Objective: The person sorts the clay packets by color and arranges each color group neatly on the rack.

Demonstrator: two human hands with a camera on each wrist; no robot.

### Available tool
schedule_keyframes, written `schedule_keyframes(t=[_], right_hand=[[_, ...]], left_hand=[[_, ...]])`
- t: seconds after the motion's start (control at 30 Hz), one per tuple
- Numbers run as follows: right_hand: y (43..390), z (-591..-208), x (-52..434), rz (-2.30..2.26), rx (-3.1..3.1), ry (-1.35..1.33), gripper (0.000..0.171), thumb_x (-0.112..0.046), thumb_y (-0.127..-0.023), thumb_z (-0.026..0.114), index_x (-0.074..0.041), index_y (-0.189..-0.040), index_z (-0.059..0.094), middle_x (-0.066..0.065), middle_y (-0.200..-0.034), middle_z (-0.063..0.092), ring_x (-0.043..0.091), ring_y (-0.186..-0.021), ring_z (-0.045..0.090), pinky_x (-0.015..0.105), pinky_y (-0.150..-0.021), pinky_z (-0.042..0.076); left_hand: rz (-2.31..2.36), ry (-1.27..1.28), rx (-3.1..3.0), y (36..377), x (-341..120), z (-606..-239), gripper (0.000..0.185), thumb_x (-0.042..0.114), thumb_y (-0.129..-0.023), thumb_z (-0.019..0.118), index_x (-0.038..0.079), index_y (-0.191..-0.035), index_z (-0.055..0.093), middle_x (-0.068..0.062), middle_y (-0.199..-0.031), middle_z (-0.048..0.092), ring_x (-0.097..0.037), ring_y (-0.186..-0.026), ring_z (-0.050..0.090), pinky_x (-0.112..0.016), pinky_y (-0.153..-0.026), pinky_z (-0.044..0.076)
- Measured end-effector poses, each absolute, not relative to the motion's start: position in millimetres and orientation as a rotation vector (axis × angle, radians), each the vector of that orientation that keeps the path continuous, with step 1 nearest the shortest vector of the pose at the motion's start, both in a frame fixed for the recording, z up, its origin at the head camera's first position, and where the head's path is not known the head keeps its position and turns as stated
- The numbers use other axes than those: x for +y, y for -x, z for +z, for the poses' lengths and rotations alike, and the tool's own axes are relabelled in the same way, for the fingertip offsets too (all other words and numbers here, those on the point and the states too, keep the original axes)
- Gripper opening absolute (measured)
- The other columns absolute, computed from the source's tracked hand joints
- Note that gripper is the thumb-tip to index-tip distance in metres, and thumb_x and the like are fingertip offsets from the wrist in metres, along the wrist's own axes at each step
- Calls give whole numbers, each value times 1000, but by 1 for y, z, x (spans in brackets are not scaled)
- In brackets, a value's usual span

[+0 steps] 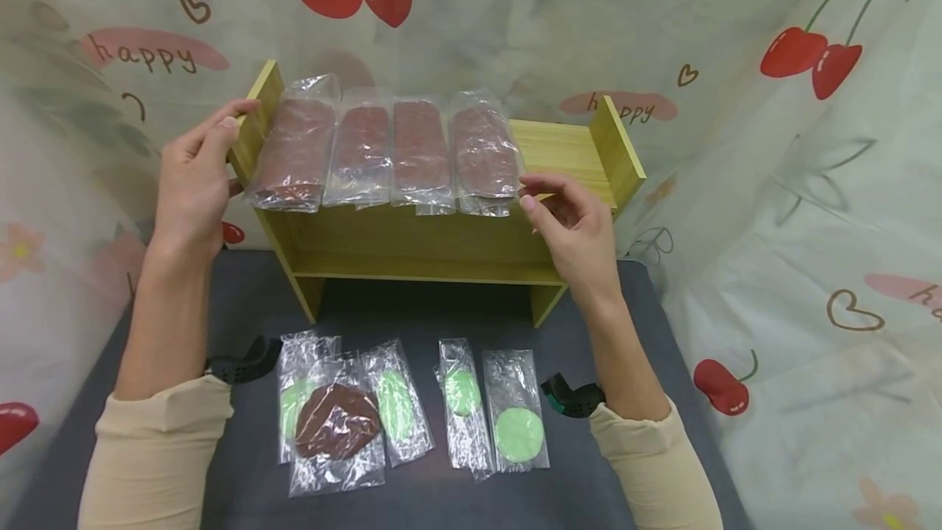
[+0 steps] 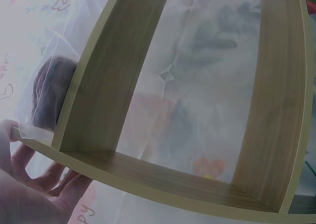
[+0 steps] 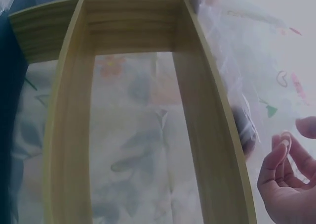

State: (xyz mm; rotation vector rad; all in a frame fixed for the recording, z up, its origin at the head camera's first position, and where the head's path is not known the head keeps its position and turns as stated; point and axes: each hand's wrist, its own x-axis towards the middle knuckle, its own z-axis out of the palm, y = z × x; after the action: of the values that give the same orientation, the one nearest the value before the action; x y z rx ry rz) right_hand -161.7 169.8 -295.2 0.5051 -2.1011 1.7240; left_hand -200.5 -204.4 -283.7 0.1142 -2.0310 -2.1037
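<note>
A small two-level wooden shelf (image 1: 427,268) stands on the dark table, its top board bearing a row of several clear plastic packets with reddish-brown contents. My left hand (image 1: 195,178) grips the shelf's left side panel (image 1: 253,117), next to the leftmost packet (image 1: 294,145). In the left wrist view its fingers (image 2: 52,177) lie against that panel's outer face. By the lower right corner of the rightmost packet (image 1: 486,150) is my right hand (image 1: 577,227), fingers loosely bent. The right wrist view shows the hand (image 3: 289,179) beside the shelf's top board (image 3: 217,110), holding nothing.
In front of the shelf lie clear packets with green round pieces (image 1: 518,434), and one with a brown piece (image 1: 338,424) overlaps a green one. The top board's right part (image 1: 562,150) is bare wood up to the right side panel (image 1: 616,154). Printed curtains hang around the table.
</note>
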Motion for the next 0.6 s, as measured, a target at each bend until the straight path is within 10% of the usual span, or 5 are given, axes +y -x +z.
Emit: schedule_keyframes(t=[0.6], right_hand=[[134, -350, 161, 1924, -2150, -565, 27, -3, -93, 68, 2, -119, 66, 20, -108, 67, 22, -92, 62, 24, -72, 51]], left_hand=[[-2075, -136, -2052, 200, -205, -284, 36, 37, -106, 44, 29, -135, 63, 7, -152, 39, -21, -135, 34, -59, -114, 21]])
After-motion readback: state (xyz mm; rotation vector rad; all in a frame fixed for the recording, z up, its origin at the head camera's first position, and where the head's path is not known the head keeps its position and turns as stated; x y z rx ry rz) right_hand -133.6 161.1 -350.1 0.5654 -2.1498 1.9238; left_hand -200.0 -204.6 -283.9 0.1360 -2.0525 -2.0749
